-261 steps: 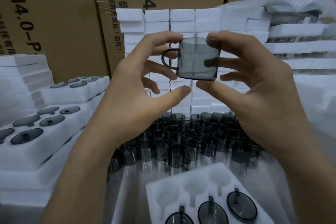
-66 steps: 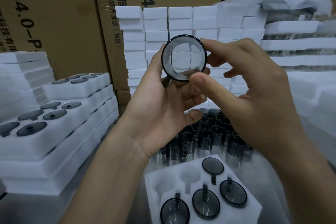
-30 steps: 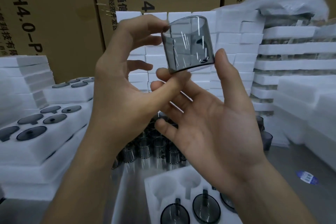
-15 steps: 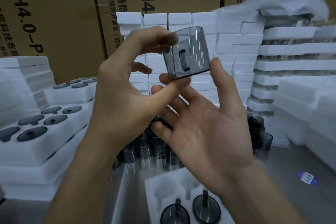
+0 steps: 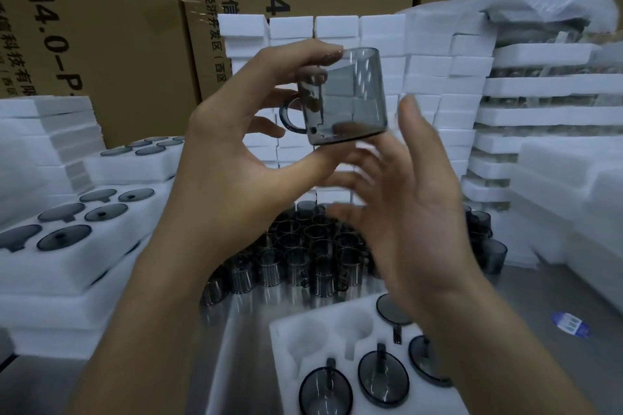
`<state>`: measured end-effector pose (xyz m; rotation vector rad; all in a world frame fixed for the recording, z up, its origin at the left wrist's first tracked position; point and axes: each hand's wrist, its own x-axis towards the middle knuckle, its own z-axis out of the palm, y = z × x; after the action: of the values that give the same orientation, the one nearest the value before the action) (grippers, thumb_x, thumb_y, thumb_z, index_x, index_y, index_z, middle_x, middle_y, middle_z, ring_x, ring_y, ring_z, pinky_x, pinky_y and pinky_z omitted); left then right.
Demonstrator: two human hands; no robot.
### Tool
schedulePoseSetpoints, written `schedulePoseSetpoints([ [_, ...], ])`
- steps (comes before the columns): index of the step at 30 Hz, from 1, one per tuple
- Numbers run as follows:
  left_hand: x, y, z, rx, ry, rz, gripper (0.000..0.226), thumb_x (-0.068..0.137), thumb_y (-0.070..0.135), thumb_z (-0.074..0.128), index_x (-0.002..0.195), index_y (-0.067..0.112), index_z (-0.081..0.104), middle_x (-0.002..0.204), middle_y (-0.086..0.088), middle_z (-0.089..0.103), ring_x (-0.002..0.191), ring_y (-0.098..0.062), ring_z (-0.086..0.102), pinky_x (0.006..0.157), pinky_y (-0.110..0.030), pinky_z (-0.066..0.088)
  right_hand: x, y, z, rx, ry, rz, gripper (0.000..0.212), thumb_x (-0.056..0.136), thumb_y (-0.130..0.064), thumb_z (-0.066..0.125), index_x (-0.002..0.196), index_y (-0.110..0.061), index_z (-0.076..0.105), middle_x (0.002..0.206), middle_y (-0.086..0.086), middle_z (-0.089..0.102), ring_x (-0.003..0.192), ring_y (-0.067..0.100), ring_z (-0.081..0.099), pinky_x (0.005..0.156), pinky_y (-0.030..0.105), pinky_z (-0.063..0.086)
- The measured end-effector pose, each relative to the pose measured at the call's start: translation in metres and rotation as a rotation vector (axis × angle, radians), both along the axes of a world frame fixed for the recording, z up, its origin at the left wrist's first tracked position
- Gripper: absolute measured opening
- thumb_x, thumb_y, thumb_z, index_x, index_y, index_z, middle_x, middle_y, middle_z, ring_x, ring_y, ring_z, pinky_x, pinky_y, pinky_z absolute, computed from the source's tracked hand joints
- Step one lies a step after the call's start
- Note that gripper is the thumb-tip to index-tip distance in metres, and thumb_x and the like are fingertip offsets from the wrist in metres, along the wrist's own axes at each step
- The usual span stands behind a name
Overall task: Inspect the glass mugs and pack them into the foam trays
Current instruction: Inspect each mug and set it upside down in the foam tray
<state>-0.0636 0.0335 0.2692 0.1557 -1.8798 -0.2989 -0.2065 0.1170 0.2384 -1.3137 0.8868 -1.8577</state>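
Glass mug [image 5: 347, 98]: we judge it light, stiff, slick, breakable; best pinched end to end, as our left hand [image 5: 236, 158] does. Right hand [image 5: 414, 212] spread beside, blurred, seemingly not touching.

This is looking like a warehouse packing station: printed cardboard cartons [image 5: 111, 44] are towering along the back, white foam trays [image 5: 536, 86] are piling up in stacks on both sides, and smoked glass mugs [image 5: 296, 253] are crowding a steel table [image 5: 539, 293].
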Motion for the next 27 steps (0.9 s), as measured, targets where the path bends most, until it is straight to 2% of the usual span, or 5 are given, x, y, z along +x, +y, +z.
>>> schedulePoseSetpoints([
  [6, -0.004, -0.004, -0.005, 0.001, -0.183, 0.022, 0.056, 0.089, 0.024, 0.085, 0.138, 0.037, 0.062, 0.131, 0.006, 0.067, 0.108, -0.028, 0.070, 0.080, -0.042, 0.058, -0.034, 0.007, 0.010, -0.103, 0.376, -0.242, 0.040, 0.091, -0.054, 0.063, 0.123, -0.031, 0.072, 0.111, -0.005, 0.080, 0.109, 0.012, 0.074, 0.084, 0.035, 0.050],
  [13, -0.006, -0.018, -0.013, 0.423, -0.406, -0.244, 0.058, 0.094, 0.040, 0.075, 0.149, 0.042, 0.055, 0.138, 0.010, 0.064, 0.104, -0.026, 0.075, 0.097, -0.050, 0.059, -0.081, -0.002, 0.002, 0.130, 0.593, -0.115, 0.042, 0.089, -0.058, 0.059, 0.118, -0.035, 0.078, 0.116, 0.000, 0.080, 0.110, 0.020, 0.075, 0.085, 0.040, 0.050],
  [20, -0.027, -0.036, -0.033, 0.707, -0.527, -0.325, 0.050, 0.092, 0.041, 0.078, 0.140, 0.033, 0.068, 0.131, 0.012, 0.074, 0.101, -0.016, 0.078, 0.088, -0.027, 0.057, -0.101, -0.023, -0.021, 0.322, 0.527, 0.092, 0.044, 0.091, -0.059, 0.055, 0.119, -0.031, 0.074, 0.114, 0.016, 0.079, 0.094, 0.029, 0.077, 0.081, 0.034, 0.054],
  [24, -0.033, -0.043, -0.041, 0.787, -0.624, -0.342, 0.026, 0.099, 0.036, 0.075, 0.124, 0.027, 0.076, 0.111, -0.003, 0.082, 0.096, -0.026, 0.079, 0.081, -0.029, 0.063, -0.109, -0.030, -0.035, 0.409, 0.474, 0.173, 0.042, 0.092, -0.060, 0.058, 0.120, -0.029, 0.068, 0.113, 0.020, 0.078, 0.092, 0.035, 0.078, 0.084, 0.039, 0.057],
  [27, -0.040, -0.045, -0.049, 0.811, -0.686, -0.251, 0.035, 0.092, 0.040, 0.083, 0.117, 0.018, 0.072, 0.101, 0.002, 0.082, 0.081, -0.023, 0.080, 0.069, -0.029, 0.059, -0.117, -0.038, -0.049, 0.509, 0.504, 0.085, 0.053, 0.092, -0.067, 0.060, 0.127, -0.027, 0.060, 0.107, 0.015, 0.080, 0.092, 0.031, 0.078, 0.085, 0.041, 0.056],
])
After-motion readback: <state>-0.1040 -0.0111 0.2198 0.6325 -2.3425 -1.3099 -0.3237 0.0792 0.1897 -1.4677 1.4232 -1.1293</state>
